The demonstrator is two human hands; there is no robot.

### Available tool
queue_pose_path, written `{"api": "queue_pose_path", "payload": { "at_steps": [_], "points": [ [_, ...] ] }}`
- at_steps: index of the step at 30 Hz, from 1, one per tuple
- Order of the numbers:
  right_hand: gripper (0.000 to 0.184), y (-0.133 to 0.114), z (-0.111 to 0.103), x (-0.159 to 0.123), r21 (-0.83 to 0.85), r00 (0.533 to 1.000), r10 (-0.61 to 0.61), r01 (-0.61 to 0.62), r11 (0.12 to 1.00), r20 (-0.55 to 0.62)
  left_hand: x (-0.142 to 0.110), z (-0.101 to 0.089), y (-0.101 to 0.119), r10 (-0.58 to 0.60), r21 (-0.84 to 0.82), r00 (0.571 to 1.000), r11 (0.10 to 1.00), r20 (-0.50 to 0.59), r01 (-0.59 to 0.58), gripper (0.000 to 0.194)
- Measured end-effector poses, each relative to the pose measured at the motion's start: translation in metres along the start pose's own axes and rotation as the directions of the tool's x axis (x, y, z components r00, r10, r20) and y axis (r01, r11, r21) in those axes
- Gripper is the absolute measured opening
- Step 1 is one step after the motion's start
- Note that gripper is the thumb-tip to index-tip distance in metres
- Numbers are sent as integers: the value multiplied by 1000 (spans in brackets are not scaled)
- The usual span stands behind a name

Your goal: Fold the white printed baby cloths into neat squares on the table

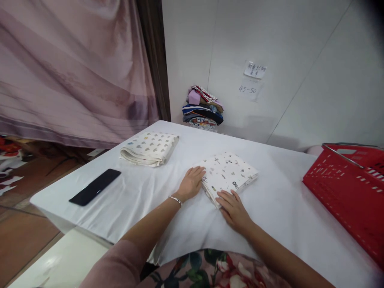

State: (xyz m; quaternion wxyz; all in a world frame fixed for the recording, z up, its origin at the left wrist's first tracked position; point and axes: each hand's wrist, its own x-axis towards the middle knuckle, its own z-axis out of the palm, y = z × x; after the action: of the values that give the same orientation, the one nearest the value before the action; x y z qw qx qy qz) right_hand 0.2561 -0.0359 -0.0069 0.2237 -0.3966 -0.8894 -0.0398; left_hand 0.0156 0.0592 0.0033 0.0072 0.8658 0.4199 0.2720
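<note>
A folded white cloth [228, 172] with small dark printed motifs lies on the white-covered table [270, 208] in front of me. My left hand [192, 183] rests at its left edge, fingers stretched out and fingertips touching the fabric. At the near edge, my right hand [234, 209] lies with its fingers extended over the cloth's border. Neither hand grips anything. Farther left sits a second folded cloth [151, 148], cream with rows of grey prints, apart from both hands.
A black phone-like slab [95, 187] lies near the table's left edge. On the right stands a red plastic basket [345, 192] with a metal handle. Behind the table a stack of folded fabrics [204, 108] leans by the wall; a pink curtain [75, 68] hangs at left.
</note>
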Motion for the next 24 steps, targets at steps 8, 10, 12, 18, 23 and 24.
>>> {"api": "queue_pose_path", "payload": {
  "at_steps": [8,10,12,18,23,24],
  "points": [
    [37,0,-1,0,11,1000,-8,9,1000,-12,-14,1,26,46,-9,993,999,105,-45,43],
    [37,0,0,0,12,1000,-14,14,1000,-15,-17,-1,29,53,-27,995,998,85,-51,40],
    [37,1,0,0,11,1000,-19,19,1000,-21,-19,-3,29,62,-52,997,997,56,-59,36],
    [38,1,0,0,11,1000,-15,15,1000,-26,-4,-11,9,12,-33,998,999,-58,-14,26],
    [39,1,0,-1,9,1000,-13,13,1000,-14,13,-19,1,164,-13,982,986,88,-164,25],
    [39,1,0,-1,9,1000,-11,11,1000,-10,15,-20,1,194,-9,973,981,121,-195,25]
  ]
}}
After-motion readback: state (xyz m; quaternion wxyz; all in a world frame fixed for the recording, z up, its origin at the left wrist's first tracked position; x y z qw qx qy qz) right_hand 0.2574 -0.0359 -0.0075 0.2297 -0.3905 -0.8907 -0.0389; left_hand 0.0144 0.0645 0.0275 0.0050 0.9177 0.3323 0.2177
